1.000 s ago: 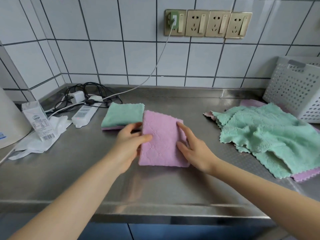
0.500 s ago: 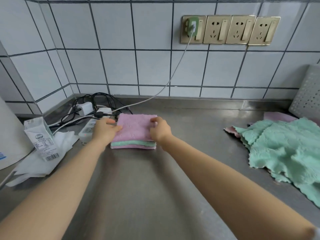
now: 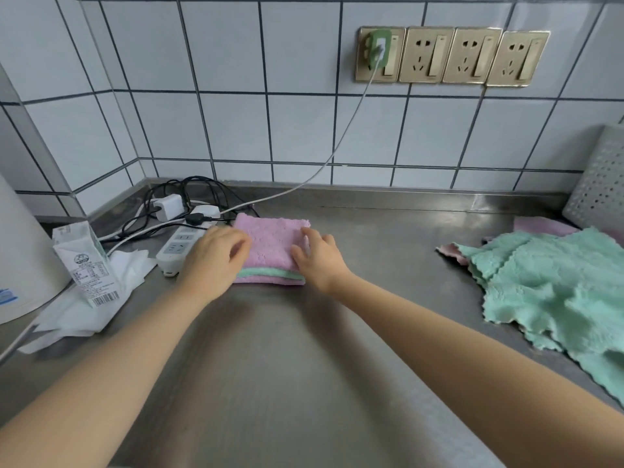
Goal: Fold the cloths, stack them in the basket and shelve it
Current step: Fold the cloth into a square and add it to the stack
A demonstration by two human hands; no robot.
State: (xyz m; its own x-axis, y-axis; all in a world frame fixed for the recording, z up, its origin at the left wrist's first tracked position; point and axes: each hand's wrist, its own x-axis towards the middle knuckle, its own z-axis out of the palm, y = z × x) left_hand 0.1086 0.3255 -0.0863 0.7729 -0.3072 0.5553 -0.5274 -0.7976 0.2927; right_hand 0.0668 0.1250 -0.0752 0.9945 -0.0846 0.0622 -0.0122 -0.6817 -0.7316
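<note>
Steel counter: broad bare stretch from the front edge up to the folded stack; more bare steel between the stack and the loose cloths on the right.

Folded stack sits toward the back left of the counter, near the wall upstand. Layers seen at its front edge: pink top cloth, a green cloth under it, pink again at the bottom. Stack's left edge lies just beside the white power strip and the tangle of black cables; little room on that side.

Left: milk carton upright on crumpled white paper, a white rounded appliance at the frame edge.

Right: unfolded green cloths heaped over pink ones, well apart from the stack. White perforated basket behind them at the far right, only partly in frame.

Left hand: palm down on the stack's left side, fingers loosely bent and slightly spread over the pink top, blurred.
Right hand: at the stack's right edge, fingers bent down onto the top cloth, thumb against the side. Whether either hand actually pinches the fabric — cannot tell
</note>
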